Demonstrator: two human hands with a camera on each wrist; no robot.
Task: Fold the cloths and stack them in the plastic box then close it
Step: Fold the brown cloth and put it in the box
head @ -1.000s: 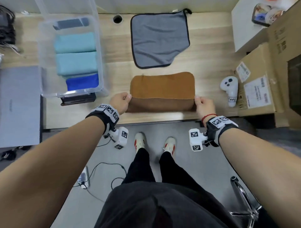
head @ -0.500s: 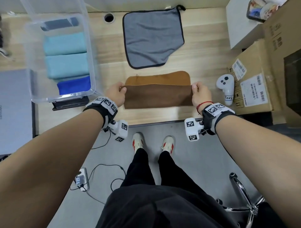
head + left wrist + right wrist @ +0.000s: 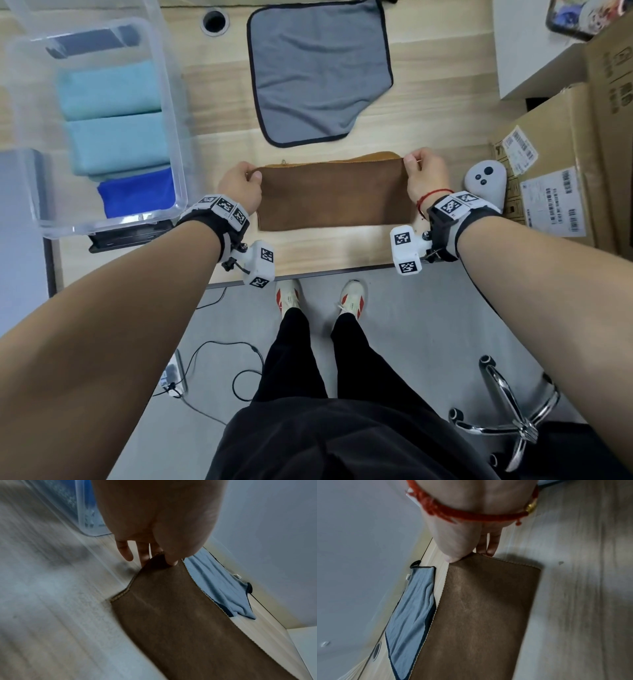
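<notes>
On the near part of the wooden desk (image 3: 342, 250) lies the brown cloth (image 3: 334, 195), folded into a long band. The left hand (image 3: 239, 186) pinches its far left corner between thumb and fingertips; the right hand (image 3: 423, 174) pinches the far right corner the same way, so each grip is closed on fabric. Just beyond the brown cloth a grey cloth (image 3: 318, 73) with dark trim lies flat and unfolded. To the left stands the clear plastic box (image 3: 178, 113), uncovered, holding folded teal cloths (image 3: 113, 116) and a blue cloth (image 3: 137, 192).
</notes>
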